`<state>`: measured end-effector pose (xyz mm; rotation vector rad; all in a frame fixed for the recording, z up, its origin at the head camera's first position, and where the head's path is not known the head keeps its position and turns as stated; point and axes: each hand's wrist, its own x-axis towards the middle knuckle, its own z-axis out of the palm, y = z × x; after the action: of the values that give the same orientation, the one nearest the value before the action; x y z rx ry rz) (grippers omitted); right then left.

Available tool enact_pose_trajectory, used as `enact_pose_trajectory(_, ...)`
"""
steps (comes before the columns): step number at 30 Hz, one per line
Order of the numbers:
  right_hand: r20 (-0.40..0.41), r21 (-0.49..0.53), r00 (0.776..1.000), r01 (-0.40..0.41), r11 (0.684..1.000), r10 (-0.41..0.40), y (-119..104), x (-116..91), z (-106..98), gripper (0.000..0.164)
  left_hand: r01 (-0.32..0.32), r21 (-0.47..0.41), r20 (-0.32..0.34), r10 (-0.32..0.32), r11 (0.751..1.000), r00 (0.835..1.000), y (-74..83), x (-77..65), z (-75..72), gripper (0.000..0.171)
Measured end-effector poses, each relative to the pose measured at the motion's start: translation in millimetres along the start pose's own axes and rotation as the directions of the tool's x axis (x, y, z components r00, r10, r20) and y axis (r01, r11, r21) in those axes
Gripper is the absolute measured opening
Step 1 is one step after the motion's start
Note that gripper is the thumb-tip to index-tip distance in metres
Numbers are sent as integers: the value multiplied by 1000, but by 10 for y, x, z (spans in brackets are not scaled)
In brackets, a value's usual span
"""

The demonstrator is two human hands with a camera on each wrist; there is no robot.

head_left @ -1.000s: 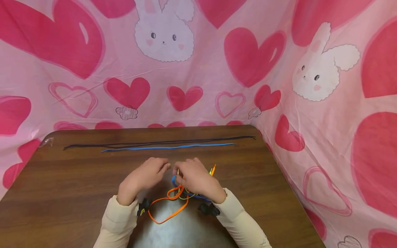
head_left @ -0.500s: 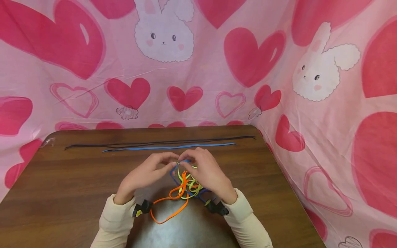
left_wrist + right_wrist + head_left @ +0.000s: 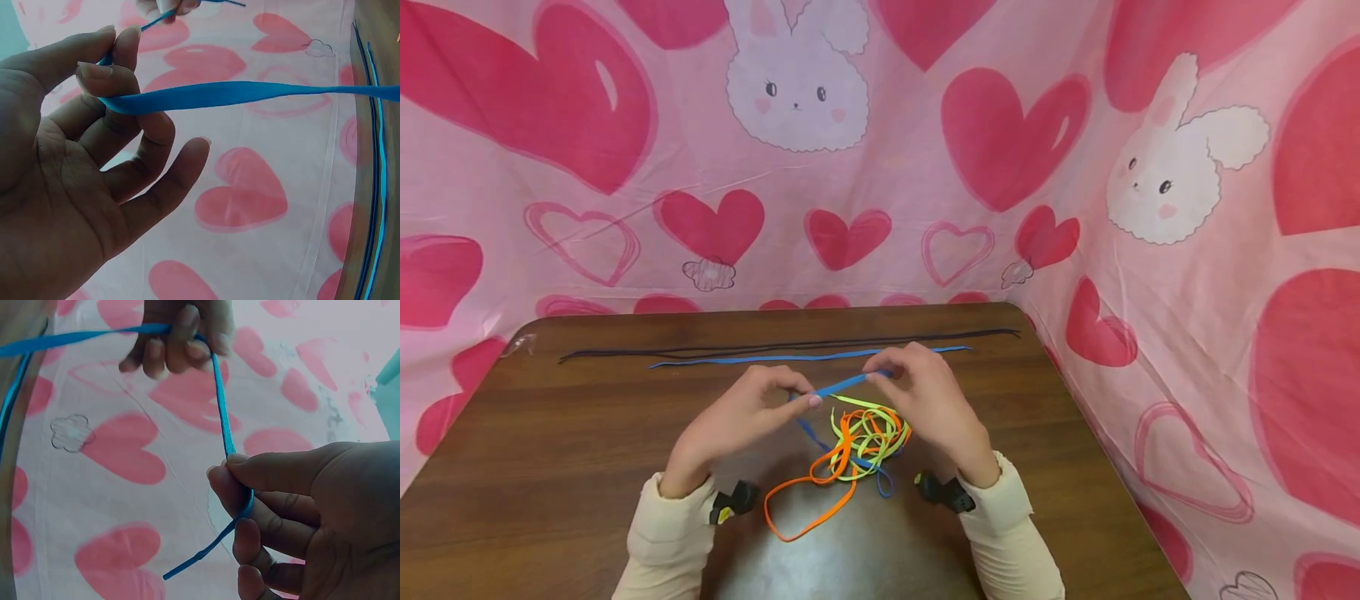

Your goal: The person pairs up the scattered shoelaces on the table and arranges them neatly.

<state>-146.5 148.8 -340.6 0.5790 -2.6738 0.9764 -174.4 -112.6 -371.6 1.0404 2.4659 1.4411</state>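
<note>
A flat blue shoelace (image 3: 842, 386) is stretched between the two hands above the table. My left hand (image 3: 741, 421) pinches it between thumb and fingers; in the left wrist view the lace (image 3: 206, 95) runs from that pinch off to the right. My right hand (image 3: 928, 408) pinches the lace close to one end, and its tipped end (image 3: 181, 569) dangles below the fingers in the right wrist view. Beneath and between the hands lies a tangle of yellow-green laces (image 3: 872, 437) and an orange lace (image 3: 812, 527), with part of the blue lace trailing through it.
Toward the back of the wooden table (image 3: 550, 467), dark laces (image 3: 760, 347) and another blue lace (image 3: 737, 360) lie stretched out side by side. A pink cloth with hearts and rabbits (image 3: 910, 167) hangs behind and to the right. Clear plastic (image 3: 518, 342) sits at the back left corner.
Both hands have come up from the tangle and then drawn apart, the right one moving rightward, with a length of blue shoelace now held between them. More of the tangle shows.
</note>
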Motion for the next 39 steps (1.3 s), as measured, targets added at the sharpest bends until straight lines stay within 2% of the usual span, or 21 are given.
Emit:
enact_pose_trajectory(8, -31, 11, 999, -39, 999, 39, 88, -6, -136, 11, 31, 6, -72, -31, 999, 997, -31, -39, -61, 6)
enact_pose_trajectory(22, -108, 11, 990, -86, 996, 87, 230, -29, -299, 11, 74, 26, -142, -70, 997, 987, -121, -121, -203, 12)
enact_pose_trajectory(31, -164, 15, 981, -99, 995, 100, 324, -26, -389, 8, 146, 78, -198, -129, 986, 972, -128, -166, -303, 11)
enact_pose_trajectory(39, -199, 16, 972, -127, 992, 128, 377, -22, -477, 10, 160, 115, -255, -127, 980, 958, -162, -194, -384, 15)
